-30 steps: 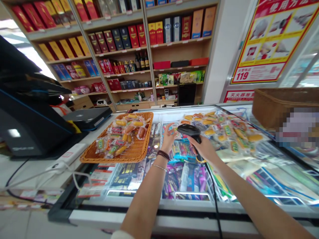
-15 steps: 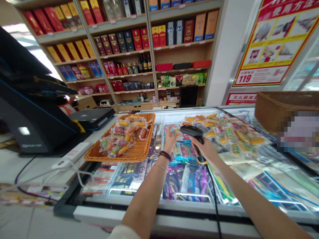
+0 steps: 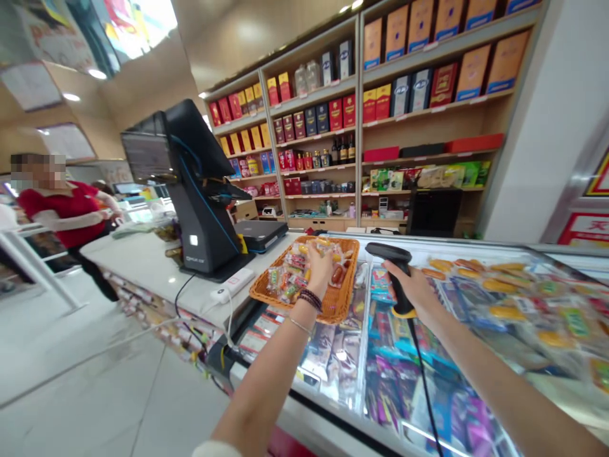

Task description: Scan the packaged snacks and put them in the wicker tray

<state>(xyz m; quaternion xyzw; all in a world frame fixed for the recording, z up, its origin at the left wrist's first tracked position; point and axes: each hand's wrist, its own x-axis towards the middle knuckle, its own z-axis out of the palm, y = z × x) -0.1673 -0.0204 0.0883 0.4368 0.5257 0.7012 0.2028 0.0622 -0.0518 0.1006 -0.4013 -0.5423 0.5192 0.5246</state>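
Observation:
My right hand point(image 3: 412, 282) is wrapped around the handle of a black barcode scanner point(image 3: 389, 252), held upright above the glass-topped freezer point(image 3: 354, 406). A cable runs down from the scanner's grip. To the left, my left hand point(image 3: 320, 266) reaches into an orange wicker basket point(image 3: 343, 304). Its fingers look apart, over the small packs there, and nothing shows held in them. Individually wrapped sausages point(image 3: 290, 276), yellow and reddish-brown, fill much of the basket. More wrapped sausages point(image 3: 504, 285) lie spread on the glass at the right.
Left of the basket stand a black point-of-sale terminal point(image 3: 197, 209), a dark flat scale point(image 3: 261, 233) and a white power strip point(image 3: 233, 285) on the counter point(image 3: 143, 260). A person in a red shirt point(image 3: 71, 209) is farther left. Shelves of boxed goods point(image 3: 316, 117) line the back.
My view has swung left. My left hand has moved from beside the scanner to the sausages in the basket. My right hand still holds the scanner.

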